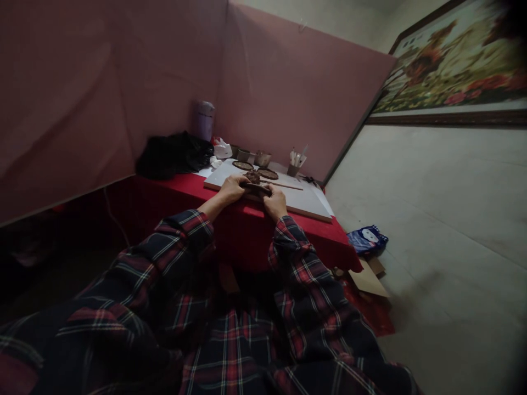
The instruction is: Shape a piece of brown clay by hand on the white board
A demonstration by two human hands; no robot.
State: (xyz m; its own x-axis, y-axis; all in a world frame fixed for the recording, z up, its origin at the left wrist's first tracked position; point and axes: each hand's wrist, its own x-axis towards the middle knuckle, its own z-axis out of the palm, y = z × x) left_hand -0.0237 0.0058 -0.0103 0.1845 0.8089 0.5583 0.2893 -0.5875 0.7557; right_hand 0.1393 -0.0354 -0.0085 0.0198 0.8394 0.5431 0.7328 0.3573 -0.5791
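Note:
Between my two hands, at the front edge of a pale board (308,206), is a thin flat piece of dark brown clay (257,190). My left hand (231,190) pinches its left end, and my right hand (276,202) grips the right end. Just behind it on the board sits a rough brown clay lump (252,176). Two round flat brown discs (268,173) lie farther back. A thin wooden stick (287,186) rests to the right of the lump. My fingers partly cover the held piece, so its full shape is hidden.
Small cups (262,159) stand behind the board, with a cup of tools (293,169) at the right. A black bag (175,156), a white plastic bag (223,148) and a lilac flask (205,120) are at the back left. Red cloth (234,236) covers the table.

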